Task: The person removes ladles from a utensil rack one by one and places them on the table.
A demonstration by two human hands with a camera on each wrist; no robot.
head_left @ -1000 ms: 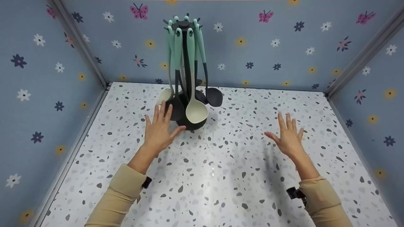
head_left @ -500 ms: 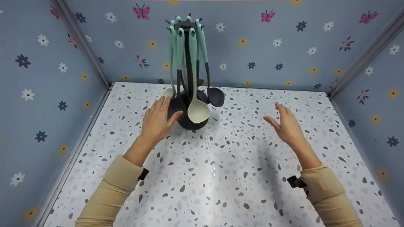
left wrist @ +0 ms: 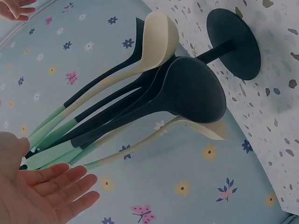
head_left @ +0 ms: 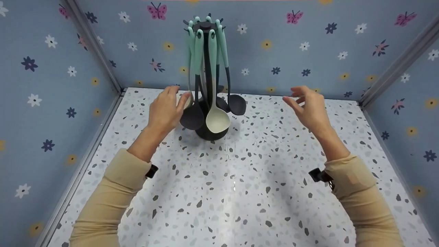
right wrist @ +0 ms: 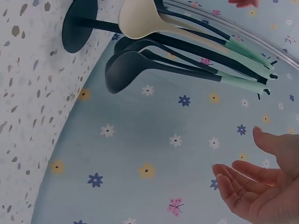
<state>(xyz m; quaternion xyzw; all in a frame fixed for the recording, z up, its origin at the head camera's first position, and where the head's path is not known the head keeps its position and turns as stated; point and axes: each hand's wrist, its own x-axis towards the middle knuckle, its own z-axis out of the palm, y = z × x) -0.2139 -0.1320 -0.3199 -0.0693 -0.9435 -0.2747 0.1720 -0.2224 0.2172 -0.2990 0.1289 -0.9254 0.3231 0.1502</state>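
A black utensil stand (head_left: 212, 136) holds several hanging kitchen tools with mint-green handles, at the back left of the table. In front hang a cream ladle (head_left: 218, 120) and a black ladle (head_left: 192, 118); a dark spoon-like tool (head_left: 237, 105) hangs on the right. My left hand (head_left: 164, 111) is just left of the stand, fingers extended and thumb apart, holding nothing. In the left wrist view its fingers (left wrist: 70, 186) overlap the handle ends. My right hand (head_left: 311, 111) is raised well to the right of the stand, fingers loosely bent, with nothing in the palm (right wrist: 266, 191).
The speckled white table (head_left: 260, 206) ends at a blue flowered back wall (head_left: 260, 58). Side panels (head_left: 41, 113) with grey metal corner strips bound it on the left and right.
Both hands have risen and moved farther forward toward the back wall. The left hand's fingers now lie higher alongside the utensils, and the right hand's spread fingers have bent. The stand stays put.
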